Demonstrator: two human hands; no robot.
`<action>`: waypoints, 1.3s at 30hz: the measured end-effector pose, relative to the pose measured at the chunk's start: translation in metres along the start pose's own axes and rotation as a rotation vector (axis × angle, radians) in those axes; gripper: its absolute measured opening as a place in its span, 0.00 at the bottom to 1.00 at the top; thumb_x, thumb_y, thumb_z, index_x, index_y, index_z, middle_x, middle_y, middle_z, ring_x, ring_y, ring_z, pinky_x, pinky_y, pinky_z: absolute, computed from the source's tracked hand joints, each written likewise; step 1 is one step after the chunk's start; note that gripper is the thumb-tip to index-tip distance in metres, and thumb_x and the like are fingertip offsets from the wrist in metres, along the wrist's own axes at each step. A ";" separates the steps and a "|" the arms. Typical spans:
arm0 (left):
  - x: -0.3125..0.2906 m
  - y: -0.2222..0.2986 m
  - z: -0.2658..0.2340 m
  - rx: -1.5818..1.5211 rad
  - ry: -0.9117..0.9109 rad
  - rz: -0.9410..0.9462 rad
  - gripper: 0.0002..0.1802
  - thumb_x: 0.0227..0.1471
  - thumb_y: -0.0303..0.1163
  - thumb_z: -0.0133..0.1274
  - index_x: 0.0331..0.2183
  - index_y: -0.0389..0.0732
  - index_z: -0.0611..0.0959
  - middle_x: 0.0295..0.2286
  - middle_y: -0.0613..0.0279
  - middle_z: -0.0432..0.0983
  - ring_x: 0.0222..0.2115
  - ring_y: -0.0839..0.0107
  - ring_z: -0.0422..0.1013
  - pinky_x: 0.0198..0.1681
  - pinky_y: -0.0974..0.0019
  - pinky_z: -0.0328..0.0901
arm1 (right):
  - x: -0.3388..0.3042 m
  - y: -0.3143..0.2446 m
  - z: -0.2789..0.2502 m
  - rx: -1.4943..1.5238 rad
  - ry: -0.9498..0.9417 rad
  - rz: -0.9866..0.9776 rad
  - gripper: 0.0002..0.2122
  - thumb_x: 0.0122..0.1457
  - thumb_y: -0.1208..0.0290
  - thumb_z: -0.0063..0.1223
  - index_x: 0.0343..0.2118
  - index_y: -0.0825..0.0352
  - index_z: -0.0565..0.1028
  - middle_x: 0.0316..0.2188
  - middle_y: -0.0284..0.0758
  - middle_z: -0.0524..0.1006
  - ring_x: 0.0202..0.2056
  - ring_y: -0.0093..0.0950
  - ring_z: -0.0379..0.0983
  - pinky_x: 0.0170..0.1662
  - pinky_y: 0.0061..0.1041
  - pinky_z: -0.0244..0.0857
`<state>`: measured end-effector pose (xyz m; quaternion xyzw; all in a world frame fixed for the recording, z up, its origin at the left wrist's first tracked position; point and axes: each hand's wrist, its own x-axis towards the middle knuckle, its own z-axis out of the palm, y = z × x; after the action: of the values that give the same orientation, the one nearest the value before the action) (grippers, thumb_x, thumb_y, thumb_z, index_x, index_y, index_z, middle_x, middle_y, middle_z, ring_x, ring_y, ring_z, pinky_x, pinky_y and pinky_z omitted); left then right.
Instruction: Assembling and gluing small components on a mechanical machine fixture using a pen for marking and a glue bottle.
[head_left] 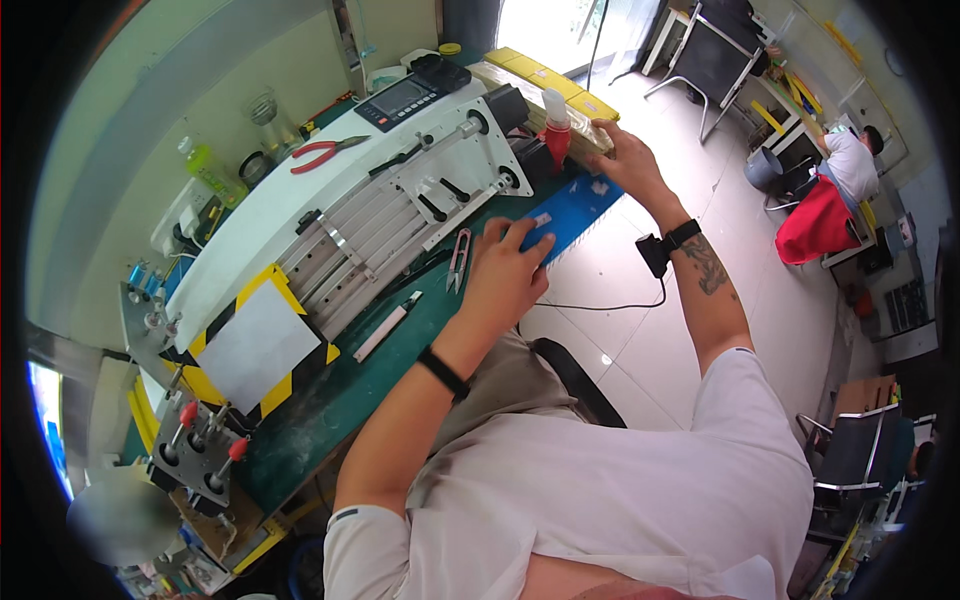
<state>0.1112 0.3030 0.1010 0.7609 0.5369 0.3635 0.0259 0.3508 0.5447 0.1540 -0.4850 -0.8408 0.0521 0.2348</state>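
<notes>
My left hand (497, 277) rests over the near end of a flat blue strip (575, 222) at the bench edge, its fingers spread. A small white piece (543, 219) lies on the strip by those fingertips. Farther along, my right hand (638, 168) curls round the end of a clear plastic-wrapped bundle (588, 137); some of its fingertips are hidden. A red bottle with a clear cap (556, 128) stands just left of the bundle. Thread snips (458, 262) and a pale-handled utility knife (388, 328) lie on the green mat left of my left hand.
A long white machine with metal rails (345, 245) and a control panel (395, 102) fills the bench. Red-handled pliers (325, 153) lie on it. Yellow boxes (525, 70) sit at the far end. A black cable (600, 306) hangs beside the bench. Another person (845, 170) sits far right.
</notes>
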 end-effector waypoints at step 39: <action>0.017 0.088 -0.628 0.536 1.006 0.206 0.21 0.77 0.34 0.54 0.66 0.45 0.83 0.62 0.54 0.79 0.64 0.57 0.76 0.72 0.55 0.68 | 0.157 -0.395 -0.339 1.512 0.220 -1.062 0.31 0.78 0.52 0.54 0.74 0.68 0.67 0.72 0.41 0.72 0.75 0.36 0.64 0.81 0.42 0.51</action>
<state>-0.1802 0.0600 0.6091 0.5228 0.4795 0.5326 -0.4616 0.1232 0.4222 0.6331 0.2429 -0.6682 0.4253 0.5600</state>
